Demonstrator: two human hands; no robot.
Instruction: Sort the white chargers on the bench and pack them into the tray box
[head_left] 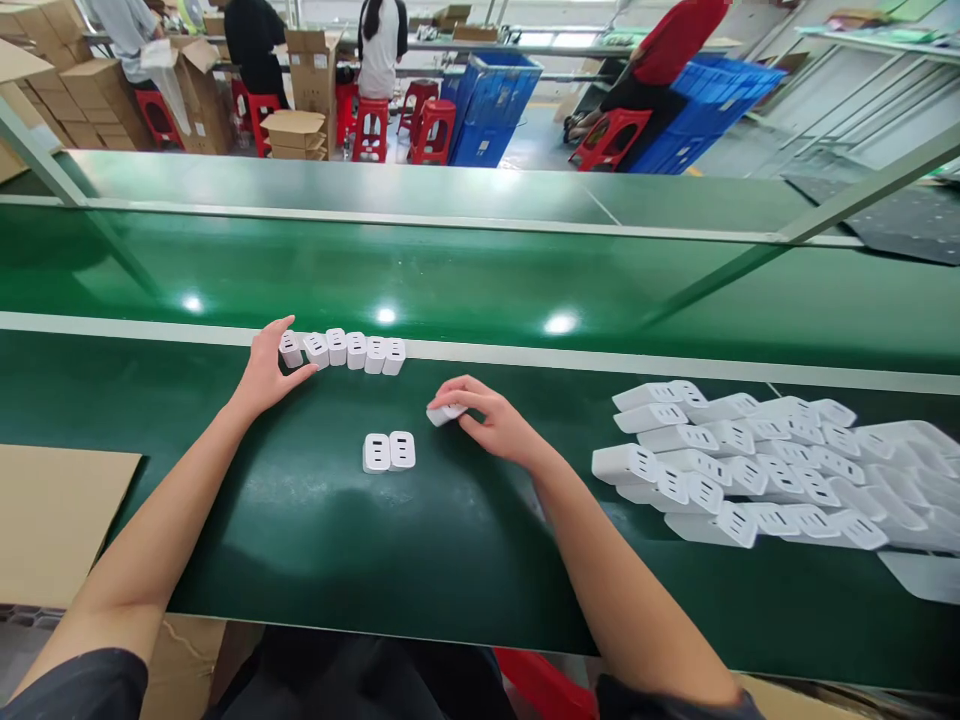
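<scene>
My left hand (271,372) is at the left end of a row of white blocks with dark slots (356,350), thumb and fingers spread around the leftmost block (290,349); whether it grips that block I cannot tell. Between the hands, a pair of the same white blocks (388,452) stands side by side on the green table. My right hand (484,415) is closed on white blocks (444,413), held by the fingertips right of the row. Their number is partly hidden by the fingers.
Many more white blocks (720,450) lie grouped at the right of the green table (315,560). A cardboard sheet (60,520) is at the left. A metal frame bar (450,228) crosses beyond. People, red stools (371,130) and blue crates (495,105) are in back.
</scene>
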